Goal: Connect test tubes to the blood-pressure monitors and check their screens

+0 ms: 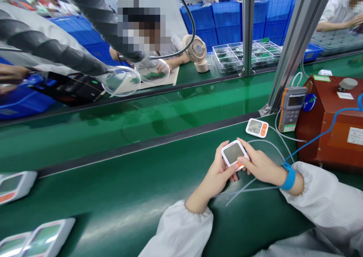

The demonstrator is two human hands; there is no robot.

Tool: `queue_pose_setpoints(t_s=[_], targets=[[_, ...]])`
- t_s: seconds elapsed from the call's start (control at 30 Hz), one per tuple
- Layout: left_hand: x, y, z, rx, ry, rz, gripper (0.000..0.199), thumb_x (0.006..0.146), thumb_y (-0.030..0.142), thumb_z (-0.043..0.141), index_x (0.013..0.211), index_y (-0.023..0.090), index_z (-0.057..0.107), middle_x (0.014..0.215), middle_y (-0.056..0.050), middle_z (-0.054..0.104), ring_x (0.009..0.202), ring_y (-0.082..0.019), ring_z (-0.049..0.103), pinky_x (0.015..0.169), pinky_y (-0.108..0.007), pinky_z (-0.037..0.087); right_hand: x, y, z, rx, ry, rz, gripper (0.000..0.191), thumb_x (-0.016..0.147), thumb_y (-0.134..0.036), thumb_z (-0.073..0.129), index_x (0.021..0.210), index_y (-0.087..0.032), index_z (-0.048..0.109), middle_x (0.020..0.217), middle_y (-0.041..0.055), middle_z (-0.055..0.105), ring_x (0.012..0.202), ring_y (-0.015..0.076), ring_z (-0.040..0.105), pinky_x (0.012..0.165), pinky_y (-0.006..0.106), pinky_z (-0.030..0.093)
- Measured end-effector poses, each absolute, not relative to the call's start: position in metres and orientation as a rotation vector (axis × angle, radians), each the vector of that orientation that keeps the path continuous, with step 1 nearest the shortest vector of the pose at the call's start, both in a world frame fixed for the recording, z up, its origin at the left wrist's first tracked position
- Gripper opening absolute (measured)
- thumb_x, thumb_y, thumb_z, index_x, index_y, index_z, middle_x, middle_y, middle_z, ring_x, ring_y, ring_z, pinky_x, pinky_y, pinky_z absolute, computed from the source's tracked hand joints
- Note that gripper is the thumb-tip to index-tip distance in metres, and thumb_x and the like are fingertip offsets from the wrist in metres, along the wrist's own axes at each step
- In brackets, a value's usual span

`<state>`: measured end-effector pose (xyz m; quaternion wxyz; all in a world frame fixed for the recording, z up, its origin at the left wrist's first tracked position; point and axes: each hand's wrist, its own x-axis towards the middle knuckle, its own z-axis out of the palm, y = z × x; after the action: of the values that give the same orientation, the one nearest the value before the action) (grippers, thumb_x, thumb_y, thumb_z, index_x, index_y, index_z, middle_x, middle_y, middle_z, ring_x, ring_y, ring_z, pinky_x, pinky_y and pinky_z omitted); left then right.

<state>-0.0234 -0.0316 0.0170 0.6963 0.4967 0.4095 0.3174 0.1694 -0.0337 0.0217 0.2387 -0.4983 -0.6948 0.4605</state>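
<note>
Between both hands I hold a small white device with a grey screen, likely a blood pressure monitor (233,152), its display blank. My left hand (218,172) grips it from the left and below, the thumb by its lower edge. On the other side my right hand (258,162) holds the right edge, with the thumb on the orange button area. A blue wrist strap (288,177) circles my right wrist. Just beyond the hands lies a second such monitor (256,128), its lit screen reading 0 and 400. Thin clear tubes (269,143) run beside and under my hands.
At right stand a handheld gauge (293,105) and a red-brown box (331,132). Several more monitors (47,236) lie at left. A metal post (297,45) rises behind. Across the green belt (170,106), a co-worker (172,49) sits near a small fan (195,51) and extraction hoods (121,82).
</note>
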Motion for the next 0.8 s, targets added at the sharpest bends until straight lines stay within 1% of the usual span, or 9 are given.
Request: queue_pose_setpoints(t_s=[0.27, 0.8], targets=[[-0.0238, -0.0312, 0.0163, 1.114, 0.911, 0.703, 0.088, 0.086, 0.044, 0.072, 0.147, 0.025, 0.012, 0.087, 0.001, 0.06, 0.057, -0.01, 0.057, 0.055, -0.025, 0.05, 0.1691, -0.0334, 0.0217, -1.384, -1.905, 1.268, 0.065, 0.104, -0.034, 0.047, 0.161, -0.02, 0.02, 0.066, -0.0039, 0.061, 0.061, 0.0163, 0.062, 0.059, 0.023, 0.04], [-0.0246, -0.0304, 0.0141, 1.12, 0.923, 0.691, 0.09, 0.085, 0.046, 0.073, 0.148, 0.026, 0.011, 0.086, 0.002, 0.06, 0.057, -0.01, 0.057, 0.054, -0.026, 0.05, 0.1692, -0.034, 0.021, -1.39, -1.915, 1.261, 0.065, 0.104, -0.033, 0.046, 0.162, -0.021, 0.019, 0.065, -0.0048, 0.061, 0.06, 0.0159, 0.062, 0.059, 0.024, 0.041]])
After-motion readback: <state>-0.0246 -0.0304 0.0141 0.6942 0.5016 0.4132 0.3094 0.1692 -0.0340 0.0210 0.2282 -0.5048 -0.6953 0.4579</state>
